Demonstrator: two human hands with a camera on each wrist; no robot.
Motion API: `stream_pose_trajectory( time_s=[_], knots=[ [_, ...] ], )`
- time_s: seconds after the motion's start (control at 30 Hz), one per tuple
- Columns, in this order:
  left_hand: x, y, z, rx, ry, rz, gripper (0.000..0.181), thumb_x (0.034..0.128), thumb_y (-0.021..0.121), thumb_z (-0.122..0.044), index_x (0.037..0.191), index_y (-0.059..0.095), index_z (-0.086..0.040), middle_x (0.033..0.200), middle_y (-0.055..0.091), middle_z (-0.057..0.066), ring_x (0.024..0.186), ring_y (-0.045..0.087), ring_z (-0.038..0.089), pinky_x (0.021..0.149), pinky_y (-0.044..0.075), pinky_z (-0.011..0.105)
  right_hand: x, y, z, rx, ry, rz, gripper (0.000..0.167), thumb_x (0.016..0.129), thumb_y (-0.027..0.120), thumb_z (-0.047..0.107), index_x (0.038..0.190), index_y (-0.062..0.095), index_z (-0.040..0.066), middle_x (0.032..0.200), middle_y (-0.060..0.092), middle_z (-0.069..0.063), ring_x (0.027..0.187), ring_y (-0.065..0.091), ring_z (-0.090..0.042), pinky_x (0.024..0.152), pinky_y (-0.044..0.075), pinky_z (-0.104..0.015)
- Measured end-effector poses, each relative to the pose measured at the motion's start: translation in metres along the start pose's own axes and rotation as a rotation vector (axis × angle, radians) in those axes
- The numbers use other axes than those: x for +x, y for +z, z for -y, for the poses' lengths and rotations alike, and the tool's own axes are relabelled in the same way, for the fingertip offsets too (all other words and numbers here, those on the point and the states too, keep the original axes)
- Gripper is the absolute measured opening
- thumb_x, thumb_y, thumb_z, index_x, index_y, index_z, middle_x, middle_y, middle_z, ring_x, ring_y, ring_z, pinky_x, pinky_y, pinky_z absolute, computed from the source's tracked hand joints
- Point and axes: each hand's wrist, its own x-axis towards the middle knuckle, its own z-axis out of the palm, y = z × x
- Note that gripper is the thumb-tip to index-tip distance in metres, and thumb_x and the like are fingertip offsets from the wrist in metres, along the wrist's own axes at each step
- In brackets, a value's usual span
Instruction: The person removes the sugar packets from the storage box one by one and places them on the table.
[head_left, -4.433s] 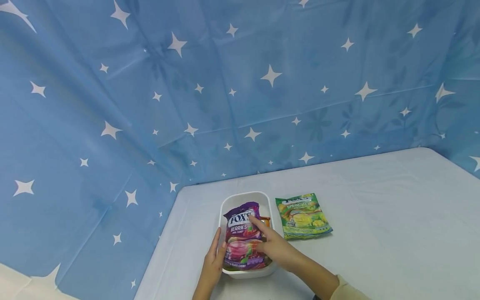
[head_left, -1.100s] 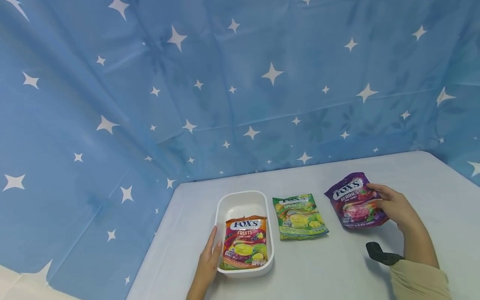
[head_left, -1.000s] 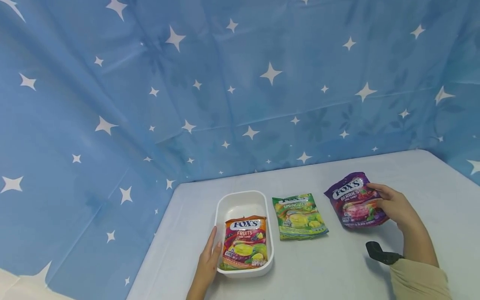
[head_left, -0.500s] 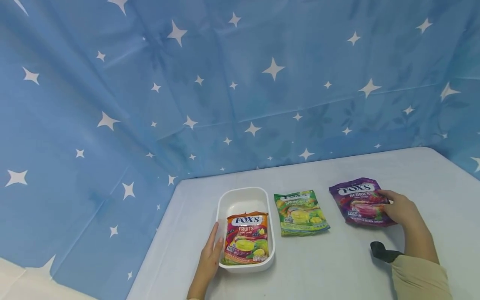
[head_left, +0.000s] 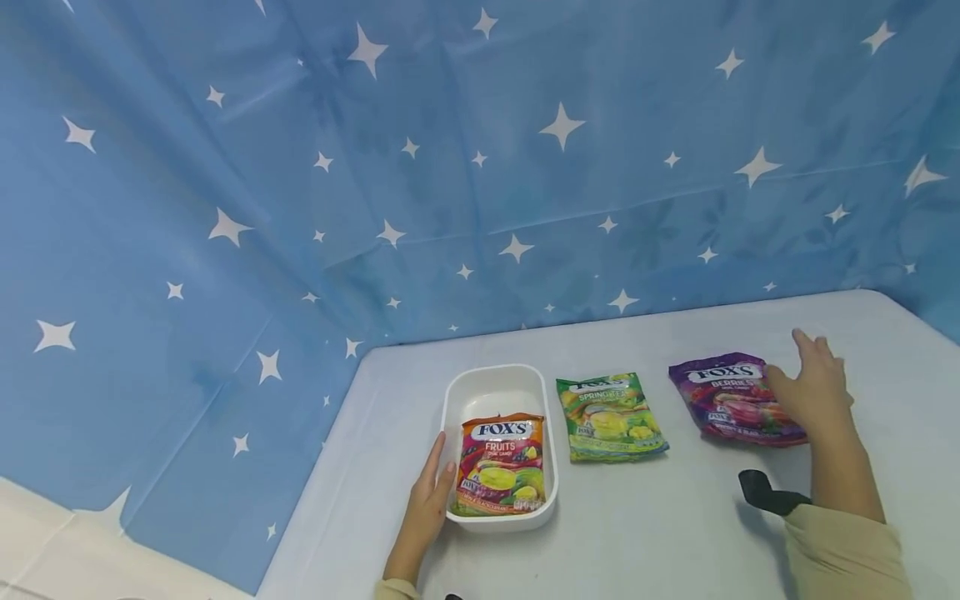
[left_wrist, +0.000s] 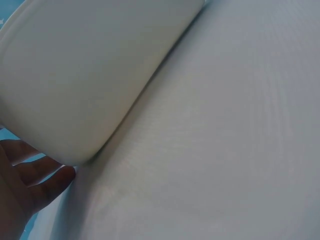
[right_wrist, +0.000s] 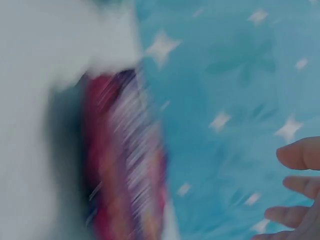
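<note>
White tabletop [head_left: 637, 533]: right hand [head_left: 816, 385] has let go of purple bag [head_left: 731, 404].

Purple pkt [head_left: 738, 402], prob. flat, R of green pkt [head_left: 611, 421]; orange pkt [head_left: 501, 467] in white tub [head_left: 495, 390].

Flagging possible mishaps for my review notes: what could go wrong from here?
The right hand is close beside the purple Berries bag, so a sweep inward could knock it askew. The left hand touches the side of the white container; pushing might slide it into the green Spring Tea bag just to its right. That could also shift the orange Fruits bag inside.
</note>
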Motion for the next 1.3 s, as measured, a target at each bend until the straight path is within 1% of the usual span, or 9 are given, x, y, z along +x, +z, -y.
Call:
stream_pose_trajectory(
  time_s=[0.1, 0.3, 0.47, 0.6, 0.73, 0.8, 0.87, 1.03, 1.3],
  knots=[
    [0.001, 0.000, 0.000, -0.001, 0.006, -0.004, 0.052, 0.0974, 0.038, -0.033, 0.145, 0.025, -0.016, 0.150, 0.023, 0.012, 0.137, 0.019, 0.038, 0.107, 0.019, 0.060, -0.008, -0.001, 0.025, 0.161, -0.028, -0.017, 0.071, 0.094, 0.040, 0.026, 0.145, -0.004, 0.002, 0.147, -0.017, -0.025, 0.132, -0.013, -0.050, 0.098, 0.001, -0.073],
    [0.002, 0.000, 0.001, 0.008, 0.009, 0.002, 0.052, 0.0975, 0.038, -0.033, 0.145, 0.025, -0.016, 0.150, 0.023, 0.013, 0.137, 0.019, 0.039, 0.107, 0.019, 0.060, -0.033, 0.025, 0.088, 0.418, -0.087, 0.117, 0.076, 0.095, 0.041, 0.038, 0.147, -0.011, 0.019, 0.152, -0.015, -0.012, 0.136, -0.010, -0.045, 0.103, 0.000, -0.070],
    [0.001, 0.000, -0.001, 0.004, 0.012, 0.009, 0.052, 0.0974, 0.038, -0.031, 0.145, 0.025, -0.016, 0.150, 0.023, 0.013, 0.137, 0.019, 0.039, 0.108, 0.019, 0.060, -0.066, 0.071, 0.137, 0.411, -0.187, 0.250, 0.082, 0.092, 0.048, 0.041, 0.146, -0.013, 0.025, 0.152, -0.020, -0.004, 0.138, -0.017, -0.037, 0.102, -0.003, -0.070],
    [0.001, 0.002, -0.001, -0.007, 0.008, 0.018, 0.053, 0.0973, 0.039, -0.032, 0.145, 0.024, -0.016, 0.151, 0.021, 0.013, 0.138, 0.017, 0.039, 0.108, 0.017, 0.061, -0.096, 0.106, 0.165, 0.426, -0.185, 0.372, 0.082, 0.093, 0.049, 0.033, 0.146, -0.013, 0.024, 0.153, -0.017, -0.005, 0.139, -0.012, -0.037, 0.105, 0.005, -0.067],
    [0.000, 0.004, -0.002, -0.020, -0.002, 0.024, 0.054, 0.0970, 0.039, -0.034, 0.146, 0.024, -0.018, 0.151, 0.020, 0.012, 0.138, 0.016, 0.038, 0.108, 0.016, 0.061, -0.125, 0.133, 0.177, 0.632, -0.170, 0.530, 0.088, 0.090, 0.054, 0.026, 0.146, -0.015, 0.023, 0.154, -0.008, -0.012, 0.139, 0.002, -0.041, 0.104, 0.017, -0.064],
    [-0.001, 0.005, -0.003, -0.023, -0.004, 0.023, 0.054, 0.0968, 0.040, -0.034, 0.146, 0.024, -0.018, 0.151, 0.021, 0.011, 0.138, 0.017, 0.038, 0.108, 0.016, 0.061, -0.134, 0.143, 0.179, 0.738, -0.154, 0.608, 0.093, 0.088, 0.057, 0.027, 0.145, -0.018, 0.022, 0.153, -0.006, -0.014, 0.138, 0.004, -0.042, 0.105, 0.016, -0.064],
    [-0.001, 0.005, -0.003, -0.022, -0.004, 0.022, 0.053, 0.0969, 0.040, -0.034, 0.145, 0.024, -0.019, 0.151, 0.021, 0.011, 0.138, 0.017, 0.038, 0.108, 0.017, 0.061, -0.140, 0.150, 0.179, 0.774, -0.120, 0.667, 0.097, 0.086, 0.058, 0.033, 0.144, -0.019, 0.022, 0.153, -0.008, -0.014, 0.139, 0.000, -0.041, 0.105, 0.011, -0.065],
    [0.000, 0.004, -0.003, -0.002, 0.006, 0.026, 0.053, 0.0974, 0.039, -0.033, 0.146, 0.024, -0.018, 0.151, 0.022, 0.011, 0.138, 0.018, 0.038, 0.108, 0.017, 0.061, -0.140, 0.161, 0.177, 0.723, -0.034, 0.685, 0.098, 0.085, 0.058, 0.038, 0.145, -0.018, 0.020, 0.152, -0.013, -0.016, 0.137, -0.010, -0.044, 0.101, 0.003, -0.070],
    [-0.001, -0.001, -0.003, 0.010, 0.000, 0.013, 0.053, 0.0975, 0.039, -0.032, 0.146, 0.024, -0.017, 0.151, 0.022, 0.012, 0.137, 0.019, 0.038, 0.109, 0.018, 0.059, -0.131, 0.170, 0.178, 0.833, 0.111, 0.730, 0.092, 0.086, 0.054, 0.020, 0.145, -0.017, 0.017, 0.149, 0.004, -0.024, 0.131, 0.024, -0.047, 0.103, 0.031, -0.059]
  ],
)
